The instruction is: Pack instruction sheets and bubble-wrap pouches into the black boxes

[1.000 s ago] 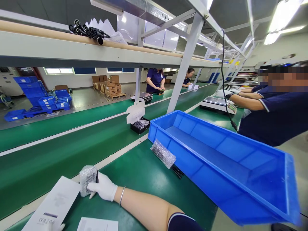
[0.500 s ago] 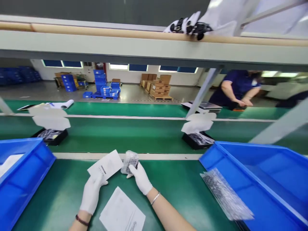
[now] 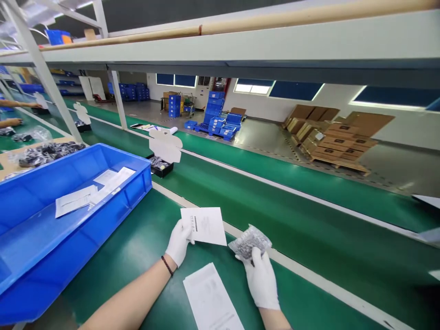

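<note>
A white printed booklet [image 3: 208,224] is pinched at its left edge by my left hand [image 3: 179,242], which wears a white glove. My right hand [image 3: 261,278], also gloved, grips a clear bubble-wrap packet [image 3: 250,241] from below; what lies inside it looks dark and cannot be made out. Both held things are raised a little over the green work surface [image 3: 147,270], side by side with a small gap between them. Below them, a stack of white printed papers [image 3: 213,298] lies on the surface between my forearms.
To the left stands a blue bin [image 3: 134,195] with several white papers in it. An open black box [image 3: 163,169] with its white lid raised sits on the green conveyor [image 3: 275,206]. Bagged dark parts [image 3: 48,153] lie beyond the bin. A shelf beam [image 3: 220,50] crosses overhead.
My view has swung left, bringing the left bin into sight and losing the right one. Both hands keep hold of the booklet and the packet; the packet is tilted differently.
</note>
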Tool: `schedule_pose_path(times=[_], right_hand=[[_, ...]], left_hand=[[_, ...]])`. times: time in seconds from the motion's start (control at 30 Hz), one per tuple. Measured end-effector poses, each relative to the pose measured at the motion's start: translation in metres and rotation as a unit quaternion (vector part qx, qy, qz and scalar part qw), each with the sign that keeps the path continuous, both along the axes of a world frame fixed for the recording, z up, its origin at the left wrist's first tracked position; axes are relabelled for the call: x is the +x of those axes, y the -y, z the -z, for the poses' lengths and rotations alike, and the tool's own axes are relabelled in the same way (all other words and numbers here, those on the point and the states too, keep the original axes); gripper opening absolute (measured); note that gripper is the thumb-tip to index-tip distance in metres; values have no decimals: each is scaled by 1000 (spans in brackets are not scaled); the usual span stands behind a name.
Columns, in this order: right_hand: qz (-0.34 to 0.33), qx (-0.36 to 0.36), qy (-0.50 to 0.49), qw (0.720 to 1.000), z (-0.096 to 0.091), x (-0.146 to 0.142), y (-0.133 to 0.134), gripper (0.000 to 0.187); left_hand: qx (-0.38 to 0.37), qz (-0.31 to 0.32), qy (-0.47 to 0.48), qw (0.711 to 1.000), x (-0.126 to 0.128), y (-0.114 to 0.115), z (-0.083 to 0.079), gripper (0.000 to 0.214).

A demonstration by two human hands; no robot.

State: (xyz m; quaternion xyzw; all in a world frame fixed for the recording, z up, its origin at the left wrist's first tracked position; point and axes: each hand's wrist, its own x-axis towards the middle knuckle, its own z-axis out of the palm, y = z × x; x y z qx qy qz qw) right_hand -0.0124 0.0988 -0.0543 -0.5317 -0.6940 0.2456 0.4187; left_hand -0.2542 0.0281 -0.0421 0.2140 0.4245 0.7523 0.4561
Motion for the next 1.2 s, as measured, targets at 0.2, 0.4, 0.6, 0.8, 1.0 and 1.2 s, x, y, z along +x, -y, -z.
schedule_pose_path(times=[0.2,0.4,0.6,0.8,1.0,1.2], right_hand=[[-30,37,62,997,16,13,-6,43],[-168,-131,-42,976,-32,-64,-22,54],[-384,91,292,871,-95,-240,-82,39],[-384,138,480,777,-116,-358,-133,41],[-416,47,488,766,-100,-360,-155,37],[-414,-54,418,807,-115,-341,-167,35]], left_hand=[[18,68,206,976,-5,-2,-11,47],[100,266,213,935,-3,9,-12,40],[37,399,39,915,-1,10,3,65],[-7,447,-46,893,-8,7,2,72],[-15,462,5,887,2,4,3,71],[-19,471,-13,882,1,8,2,70]])
